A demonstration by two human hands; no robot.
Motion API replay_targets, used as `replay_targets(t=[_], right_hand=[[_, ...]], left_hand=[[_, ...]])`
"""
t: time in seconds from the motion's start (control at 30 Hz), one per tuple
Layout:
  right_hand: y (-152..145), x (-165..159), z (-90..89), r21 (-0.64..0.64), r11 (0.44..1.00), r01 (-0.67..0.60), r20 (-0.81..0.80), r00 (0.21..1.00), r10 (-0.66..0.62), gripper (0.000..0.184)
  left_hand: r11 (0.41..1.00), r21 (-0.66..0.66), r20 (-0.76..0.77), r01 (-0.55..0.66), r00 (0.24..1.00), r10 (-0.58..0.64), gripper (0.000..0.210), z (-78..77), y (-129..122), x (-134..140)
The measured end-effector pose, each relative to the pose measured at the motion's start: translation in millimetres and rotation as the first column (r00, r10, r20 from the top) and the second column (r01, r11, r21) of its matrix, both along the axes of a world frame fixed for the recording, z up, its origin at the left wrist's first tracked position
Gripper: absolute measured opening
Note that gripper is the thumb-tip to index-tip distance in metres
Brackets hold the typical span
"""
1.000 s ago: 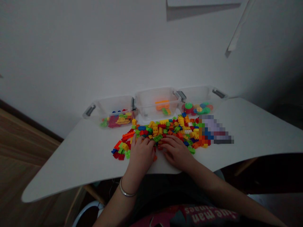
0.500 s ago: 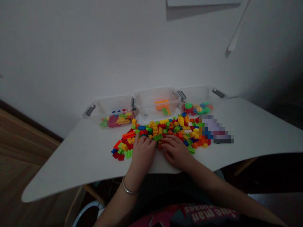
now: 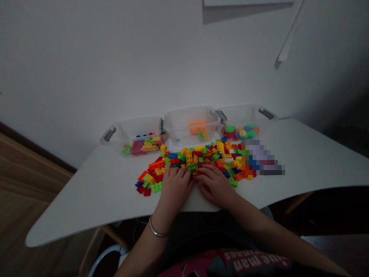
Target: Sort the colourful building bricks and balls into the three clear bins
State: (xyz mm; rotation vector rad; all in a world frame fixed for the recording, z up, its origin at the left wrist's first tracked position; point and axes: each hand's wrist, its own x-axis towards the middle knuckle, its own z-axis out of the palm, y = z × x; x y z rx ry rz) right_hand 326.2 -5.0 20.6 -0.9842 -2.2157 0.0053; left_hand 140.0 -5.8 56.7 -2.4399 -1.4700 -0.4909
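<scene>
Both my hands meet at the near edge of a heap of colourful toy building bricks [image 3: 188,156]. Between my fingertips is a small green toy brick [image 3: 191,167], its studs showing. My left hand [image 3: 176,188] is closed against the brick's left side, with its little finger lifted away over the heap. From the right, my right hand [image 3: 215,184] has its fingers bent in and closed at the brick's other end. The undersides of the fingers are hidden, and a dark gap with bits of other bricks shows below the green one.
Three clear plastic bins stand along the wall: the left bin [image 3: 123,129] and right bin [image 3: 239,111] hold mixed pieces, the middle bin [image 3: 175,119] a few. A blurred-out packet [image 3: 263,157] lies right of the heap. The white table [image 3: 95,192] curves towards me.
The green brick has turned slightly to lie more level between my fingers. My left fingers have shifted a little; my right hand stays almost in place.
</scene>
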Motion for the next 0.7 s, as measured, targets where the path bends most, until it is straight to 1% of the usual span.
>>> replay_targets(t=[0.2,0.33,0.5,0.7], right_hand=[[0.2,-0.3,-0.9,-0.006,1.000,0.003,-0.009,1.000,-0.003,0.026],[0.2,-0.2,-0.8,0.015,1.000,0.001,-0.004,1.000,-0.001,0.026],[-0.6,-0.6,0.4,0.006,1.000,0.003,-0.005,1.000,-0.002,0.026],[-0.9,-0.8,-0.3,-0.003,1.000,0.002,-0.016,1.000,-0.002,0.026]], left_hand=[[1.000,-0.030,0.026,-0.005,1.000,0.006,0.011,4.2,-3.3,-2.2],[0.998,-0.055,-0.004,-0.023,1.000,0.023,0.011,6.9,-5.5,-4.4],[0.992,-0.094,-0.047,-0.080,0.996,0.076,0.012,2.9,-3.4,-3.0],[0.991,-0.120,-0.007,-0.060,0.998,0.060,0.010,1.1,-0.7,-0.8]])
